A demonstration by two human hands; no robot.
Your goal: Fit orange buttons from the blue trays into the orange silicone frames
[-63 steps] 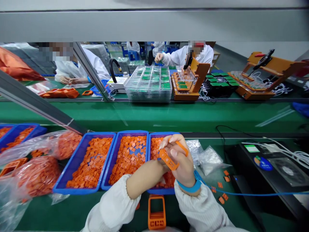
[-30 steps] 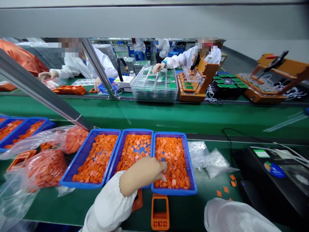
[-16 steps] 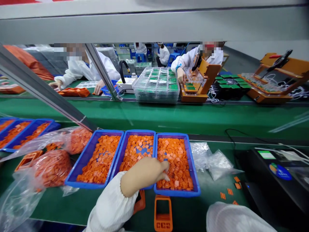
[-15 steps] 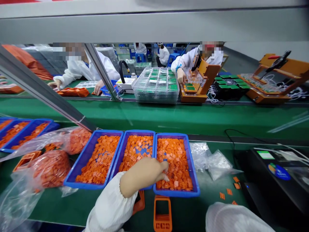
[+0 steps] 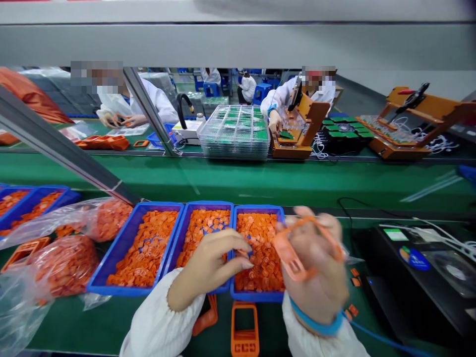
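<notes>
Over the blue trays my left hand (image 5: 217, 260) is closed, with a small orange plastic piece (image 5: 242, 253) pinched between thumb and fingers. My right hand (image 5: 318, 263), blurred by motion and wearing a blue wrist strap (image 5: 316, 322), grips an orange plastic frame (image 5: 293, 253) with a rectangular opening. Below the hands lies the right blue tray (image 5: 256, 296), full of small orange pieces (image 5: 256, 238). A middle tray (image 5: 186, 210) and a left tray (image 5: 97, 277) hold similar pieces. Another orange frame (image 5: 244, 329) lies flat near the front edge, and a further orange part (image 5: 207, 316) is partly behind my left sleeve.
Bags of orange pieces (image 5: 65, 265) lie at the left, under a slanted metal post (image 5: 74, 144). A black machine (image 5: 420, 277) stands at the right with several loose orange pieces beside it. Across the green belt (image 5: 241, 178), two co-workers handle parts near stacked clear trays (image 5: 234, 144).
My right hand has come into view from the lower right with the orange frame. My left hand has lifted out of the right tray's pieces, moving slightly left, with a small piece pinched.
</notes>
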